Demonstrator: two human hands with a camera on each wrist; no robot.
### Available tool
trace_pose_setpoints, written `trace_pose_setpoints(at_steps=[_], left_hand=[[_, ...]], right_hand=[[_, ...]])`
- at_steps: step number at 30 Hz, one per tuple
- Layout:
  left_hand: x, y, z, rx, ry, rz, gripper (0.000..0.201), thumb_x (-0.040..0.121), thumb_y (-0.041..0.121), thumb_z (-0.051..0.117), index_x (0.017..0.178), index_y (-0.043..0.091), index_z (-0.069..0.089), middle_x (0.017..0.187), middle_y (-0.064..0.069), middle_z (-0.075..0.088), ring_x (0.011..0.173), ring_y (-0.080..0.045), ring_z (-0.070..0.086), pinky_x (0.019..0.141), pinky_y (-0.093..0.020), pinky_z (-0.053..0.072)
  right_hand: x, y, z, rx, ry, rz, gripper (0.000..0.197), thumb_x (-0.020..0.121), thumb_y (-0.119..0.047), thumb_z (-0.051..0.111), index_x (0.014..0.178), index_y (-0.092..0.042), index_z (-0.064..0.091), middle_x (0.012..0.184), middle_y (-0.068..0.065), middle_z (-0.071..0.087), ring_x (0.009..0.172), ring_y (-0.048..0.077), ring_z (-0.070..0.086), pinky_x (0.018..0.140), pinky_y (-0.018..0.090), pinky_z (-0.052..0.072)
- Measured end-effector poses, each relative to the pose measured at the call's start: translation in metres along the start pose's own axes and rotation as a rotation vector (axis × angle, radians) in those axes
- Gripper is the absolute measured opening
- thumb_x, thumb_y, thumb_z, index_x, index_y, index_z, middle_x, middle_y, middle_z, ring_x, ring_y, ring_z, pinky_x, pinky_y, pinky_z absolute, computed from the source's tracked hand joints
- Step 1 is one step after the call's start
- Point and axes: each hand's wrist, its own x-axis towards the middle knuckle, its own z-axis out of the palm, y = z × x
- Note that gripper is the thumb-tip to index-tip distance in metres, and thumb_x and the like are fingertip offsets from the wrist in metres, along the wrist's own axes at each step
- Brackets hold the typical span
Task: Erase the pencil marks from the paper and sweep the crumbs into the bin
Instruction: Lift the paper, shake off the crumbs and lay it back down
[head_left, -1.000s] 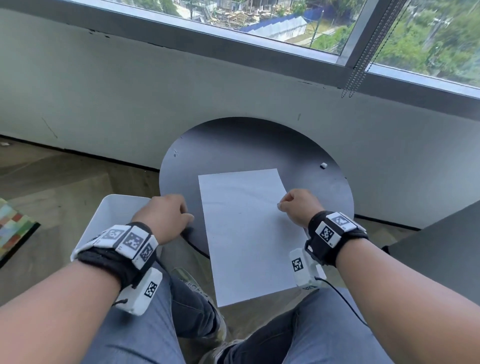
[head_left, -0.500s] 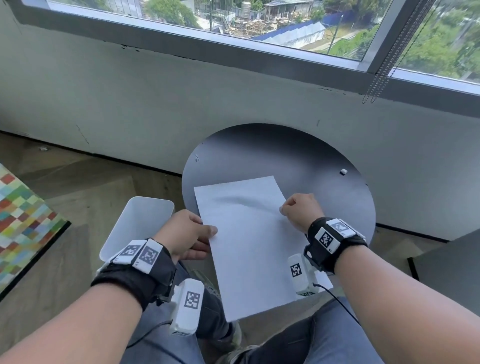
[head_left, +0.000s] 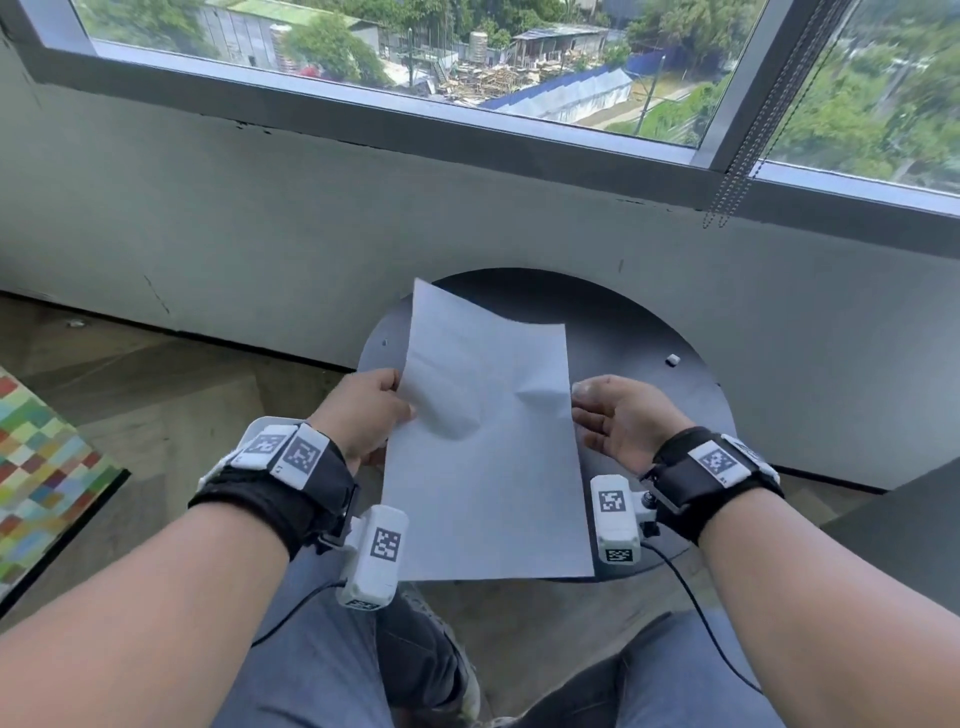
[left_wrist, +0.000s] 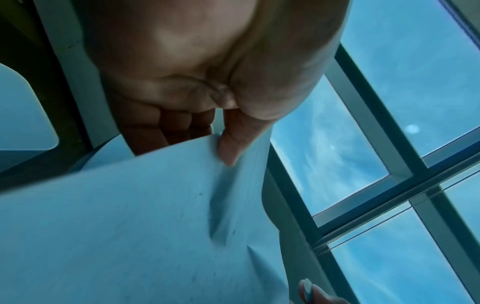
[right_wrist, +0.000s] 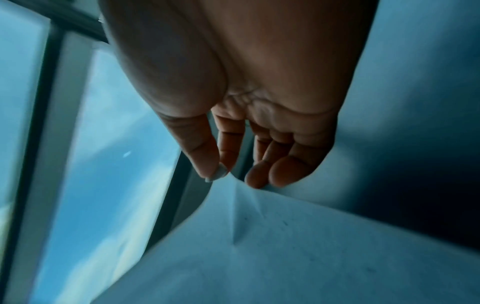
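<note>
The paper (head_left: 488, 441) is off the table (head_left: 639, 332), held up between both hands with its far end raised toward the window (head_left: 519, 67). The left hand (head_left: 363, 415) pinches the left edge, thumb on top and fingers curled under; the left wrist view shows that thumb (left_wrist: 231, 148) pressed on the sheet with creases running from it. The right hand (head_left: 618, 421) pinches the right edge between thumb and fingertips (right_wrist: 267, 176), the other fingers loosely bent, and the paper puckers at that spot.

Judging from this, the erasing looks finished: no pencil marks show from the head view, and only a few dark specks, probably crumbs, lie on the sheet in the wrist views. The step in hand seems to be carrying the crumbs to the bin (head_left: 260, 426), of which only a white corner shows beneath the left wrist, low beside the table. Its inside is hidden, so what it holds cannot be told.

The next move calls for swinging the sheet left over the bin, keeping it troughed so nothing rolls off early, then tipping it. A small white eraser (head_left: 673, 359) lies on the table's far right, well apart from both hands.
</note>
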Motion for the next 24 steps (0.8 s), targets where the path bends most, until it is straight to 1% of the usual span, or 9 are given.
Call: trace_pose_setpoints(at_steps=[3,5,7,10,12,15,18,20,24], left_hand=[[0.009,0.016,-0.018,-0.098,0.047,0.115,0.029,0.094,-0.008,0.058,0.091,0.017,0.073,0.09,-0.013,0.076,0.08,-0.031,0.066,0.072,-0.048,0.054],[0.015,0.032,-0.033,-0.14,0.126,0.269,0.031,0.09,-0.005,0.065,0.08,0.021,0.077,0.083,-0.016,0.064,0.079,-0.028,0.058,0.071,-0.04,0.049],[0.014,0.053,-0.044,-0.171,0.219,0.42,0.034,0.091,0.002,0.069,0.075,0.03,0.08,0.083,-0.012,0.062,0.076,-0.024,0.06,0.07,-0.035,0.048],[0.009,0.075,-0.057,-0.199,0.333,0.627,0.023,0.096,0.016,0.069,0.084,0.033,0.079,0.075,0.016,0.07,0.072,-0.005,0.06,0.066,-0.019,0.047],[0.007,0.074,-0.063,-0.192,0.402,0.663,0.011,0.095,0.029,0.071,0.087,0.033,0.077,0.069,0.022,0.067,0.068,0.002,0.055,0.067,-0.017,0.045],[0.02,0.046,-0.068,-0.116,0.417,0.51,0.011,0.086,0.042,0.075,0.078,0.036,0.079,0.078,0.005,0.069,0.074,-0.012,0.057,0.073,-0.031,0.047],[0.027,0.013,-0.071,-0.028,0.25,0.262,0.007,0.082,0.033,0.08,0.077,0.029,0.082,0.088,-0.006,0.077,0.085,-0.026,0.069,0.088,-0.042,0.055],[0.026,0.012,-0.074,0.002,0.285,0.309,0.007,0.082,0.037,0.078,0.082,0.032,0.083,0.09,-0.005,0.08,0.087,-0.024,0.072,0.093,-0.048,0.058],[0.015,0.036,-0.082,-0.035,0.411,0.612,0.013,0.083,0.057,0.071,0.086,0.046,0.078,0.094,-0.005,0.078,0.081,-0.016,0.066,0.08,-0.038,0.054]], right_hand=[[-0.007,-0.033,0.014,-0.331,-0.012,-0.27,0.01,0.089,-0.014,0.072,0.084,-0.02,0.065,0.08,-0.003,0.063,0.071,0.01,0.054,0.058,0.024,0.04],[-0.014,-0.06,0.029,-0.467,0.005,-0.483,0.007,0.087,-0.016,0.075,0.085,-0.018,0.069,0.078,-0.005,0.065,0.064,0.002,0.054,0.057,0.019,0.042],[-0.022,-0.085,0.042,-0.556,0.068,-0.699,0.006,0.085,-0.026,0.076,0.083,-0.024,0.07,0.078,-0.008,0.067,0.063,0.003,0.057,0.061,0.021,0.045],[-0.04,-0.104,0.059,-0.637,0.175,-0.989,0.004,0.089,-0.032,0.07,0.089,-0.029,0.068,0.092,-0.012,0.064,0.076,0.009,0.06,0.07,0.022,0.048],[-0.047,-0.101,0.068,-0.659,0.2,-1.124,0.006,0.092,-0.029,0.066,0.094,-0.023,0.068,0.099,-0.012,0.06,0.079,0.009,0.061,0.072,0.021,0.048],[-0.039,-0.077,0.074,-0.789,0.167,-1.074,0.007,0.092,-0.026,0.067,0.092,-0.019,0.069,0.097,-0.008,0.059,0.075,0.008,0.059,0.075,0.032,0.052],[-0.025,-0.052,0.07,-0.925,0.113,-0.893,0.006,0.092,-0.023,0.068,0.091,-0.018,0.07,0.096,-0.008,0.06,0.077,0.008,0.059,0.081,0.038,0.053],[-0.025,-0.051,0.07,-0.886,0.128,-0.929,0.005,0.092,-0.023,0.068,0.09,-0.018,0.069,0.096,-0.006,0.062,0.076,0.009,0.058,0.078,0.033,0.051],[-0.035,-0.067,0.076,-0.723,0.189,-1.102,0.008,0.093,-0.024,0.066,0.092,-0.016,0.068,0.097,-0.005,0.06,0.077,0.01,0.06,0.072,0.022,0.048]])
